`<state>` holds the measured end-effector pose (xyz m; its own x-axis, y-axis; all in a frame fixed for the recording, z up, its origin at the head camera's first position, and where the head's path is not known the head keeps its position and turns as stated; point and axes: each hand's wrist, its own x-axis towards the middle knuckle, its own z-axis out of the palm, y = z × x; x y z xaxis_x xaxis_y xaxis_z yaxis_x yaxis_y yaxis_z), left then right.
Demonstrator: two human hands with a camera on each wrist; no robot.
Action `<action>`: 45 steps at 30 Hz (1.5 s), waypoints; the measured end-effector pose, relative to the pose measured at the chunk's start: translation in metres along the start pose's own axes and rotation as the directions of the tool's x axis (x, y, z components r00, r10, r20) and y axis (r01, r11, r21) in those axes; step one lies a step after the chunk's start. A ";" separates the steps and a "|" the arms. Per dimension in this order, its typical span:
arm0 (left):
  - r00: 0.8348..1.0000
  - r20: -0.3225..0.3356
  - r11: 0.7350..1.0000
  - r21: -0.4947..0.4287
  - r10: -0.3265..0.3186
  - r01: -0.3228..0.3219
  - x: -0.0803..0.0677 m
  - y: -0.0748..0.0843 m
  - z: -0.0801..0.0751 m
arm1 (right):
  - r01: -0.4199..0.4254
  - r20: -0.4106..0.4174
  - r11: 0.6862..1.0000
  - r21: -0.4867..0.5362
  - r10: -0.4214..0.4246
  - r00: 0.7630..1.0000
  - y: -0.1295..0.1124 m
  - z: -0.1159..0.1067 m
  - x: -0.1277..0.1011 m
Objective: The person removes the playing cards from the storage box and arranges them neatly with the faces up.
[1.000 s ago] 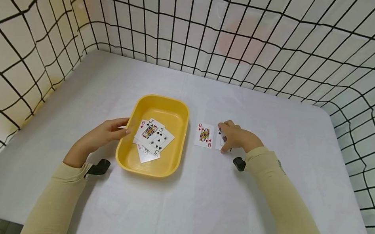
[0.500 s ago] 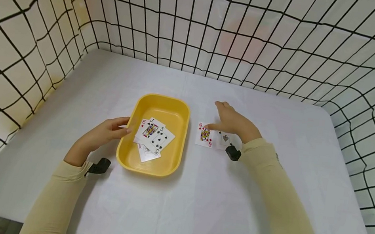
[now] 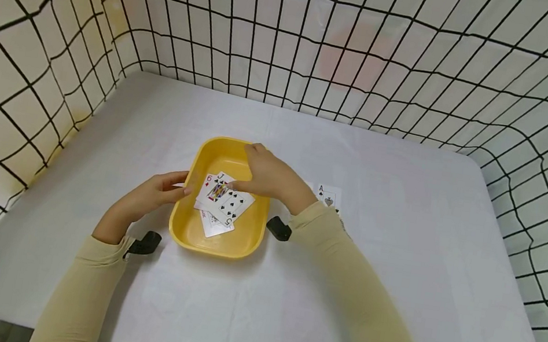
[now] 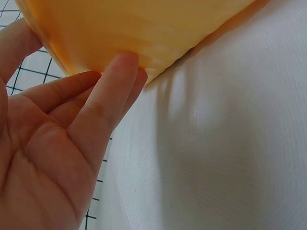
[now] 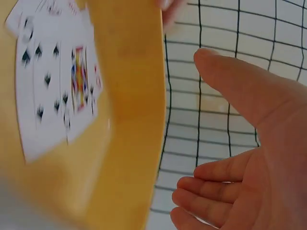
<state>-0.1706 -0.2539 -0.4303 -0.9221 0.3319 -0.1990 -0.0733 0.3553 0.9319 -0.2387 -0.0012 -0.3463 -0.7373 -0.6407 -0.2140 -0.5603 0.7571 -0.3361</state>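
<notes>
A yellow plastic tray [image 3: 216, 247] stands on the table with several playing cards in it. On top lies a five of spades [image 3: 233, 207], overlapping a jack and a red six [image 3: 204, 187]. My left hand [image 3: 151, 197] holds the tray's left side, fingertips against the outer wall and thumb at the rim. My right hand [image 3: 275, 177] is over the tray's right part, thumb and fingers spread apart, with no card in it. An ace of spades [image 3: 328, 195] lies on the table to the right, partly covered by my right forearm. The queen of diamonds is mostly hidden behind that wrist.
A white cloth [image 3: 170, 308] covers the table. Black wire mesh [image 3: 277, 37] walls it in at the back and both sides. Each wrist wears a small black camera [image 3: 279, 228].
My right hand has lifted off the ace of spades and moved left, past the queen of diamonds, to over the tray. The left hand and tray have stayed in place.
</notes>
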 end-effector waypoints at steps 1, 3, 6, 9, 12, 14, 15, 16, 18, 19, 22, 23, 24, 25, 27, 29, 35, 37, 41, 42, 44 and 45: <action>1.000 -0.001 1.000 0.000 0.003 -0.003 0.000 0.000 0.000 | 0.001 0.011 1.000 -0.009 -0.001 1.000 -0.005 0.004 0.004; 1.000 0.000 1.000 -0.002 0.015 -0.015 0.000 0.000 0.000 | 0.000 0.025 1.000 -0.030 0.001 1.000 -0.013 0.011 0.012; 1.000 0.003 1.000 -0.007 0.028 -0.028 0.001 0.002 0.001 | -0.030 0.044 0.999 -0.028 0.032 0.999 -0.021 0.024 0.021; 0.999 0.010 0.999 -0.010 0.042 -0.042 0.001 0.003 0.002 | -0.077 0.060 0.997 -0.019 0.078 0.995 -0.024 0.036 0.028; 0.999 0.013 0.999 -0.011 0.039 -0.038 0.002 0.004 0.002 | -0.128 0.091 0.991 -0.035 0.131 0.987 -0.025 0.046 0.030; 0.999 0.013 0.999 -0.007 0.032 -0.032 0.002 0.004 0.002 | -0.157 0.117 0.986 -0.062 0.163 0.980 -0.025 0.051 0.031; 1.000 0.013 1.000 -0.006 0.028 -0.028 0.002 0.005 0.002 | -0.172 0.129 0.982 -0.074 0.181 0.975 -0.025 0.053 0.031; 1.000 0.011 1.000 -0.004 0.025 -0.025 0.002 0.005 0.002 | -0.184 0.142 0.979 -0.089 0.196 0.970 -0.025 0.054 0.031; 1.000 0.010 1.000 -0.005 0.022 -0.022 0.002 0.005 0.002 | -0.203 0.161 0.971 -0.126 0.222 0.962 -0.026 0.057 0.031; 1.000 0.008 1.000 -0.006 0.022 -0.022 0.002 0.005 0.002 | -0.212 0.166 0.968 -0.137 0.233 0.958 -0.026 0.058 0.032; 1.000 0.007 1.000 -0.010 0.022 -0.022 0.002 0.004 0.002 | -0.238 0.166 0.956 -0.172 0.266 0.949 -0.028 0.062 0.032; 1.000 0.004 1.000 -0.012 0.021 -0.021 0.002 0.003 0.001 | -0.243 0.160 0.953 -0.183 0.273 0.949 -0.028 0.064 0.032; 1.000 0.002 1.000 -0.011 0.020 -0.020 0.002 0.003 0.001 | -0.249 0.154 0.949 -0.191 0.279 0.948 -0.029 0.065 0.032; 1.000 0.001 1.000 -0.011 0.021 -0.021 0.001 0.002 0.001 | -0.251 0.148 0.947 -0.198 0.282 0.948 -0.030 0.066 0.032; 1.000 0.002 1.000 -0.013 0.023 -0.023 0.001 0.002 0.001 | -0.255 0.142 0.944 -0.211 0.288 0.947 -0.032 0.067 0.033; 1.000 0.000 1.000 -0.014 0.023 -0.023 0.001 0.001 0.000 | -0.251 0.143 0.944 -0.212 0.284 0.948 -0.034 0.067 0.033; 0.999 0.000 0.999 -0.025 0.037 -0.037 0.000 0.001 -0.001 | -0.235 0.157 0.953 -0.190 0.266 0.951 -0.039 0.065 0.034; 0.999 0.000 0.999 -0.030 0.034 -0.034 0.001 0.000 -0.001 | -0.238 0.160 0.954 -0.182 0.268 0.950 -0.040 0.065 0.034; 1.000 0.000 0.999 -0.030 0.029 -0.029 0.000 -0.002 -0.001 | -0.239 0.158 0.958 -0.158 0.263 0.952 -0.040 0.064 0.034; 1.000 -0.002 0.999 -0.029 0.029 -0.029 0.000 -0.002 -0.001 | -0.236 0.154 0.959 -0.156 0.260 0.953 -0.040 0.063 0.034; 0.999 -0.001 0.999 -0.030 0.035 -0.035 -0.001 -0.002 -0.001 | -0.232 0.143 0.963 -0.139 0.251 0.957 -0.038 0.061 0.033; 0.999 -0.001 0.999 -0.034 0.039 -0.039 -0.001 -0.003 0.000 | -0.228 0.138 0.965 -0.128 0.245 0.960 -0.037 0.060 0.033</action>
<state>-0.1699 -0.2554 -0.4323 -0.9245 0.3448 -0.1626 -0.0502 0.3127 0.9485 -0.2201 -0.0577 -0.3956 -0.7929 -0.4470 -0.4142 -0.4209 0.8932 -0.1583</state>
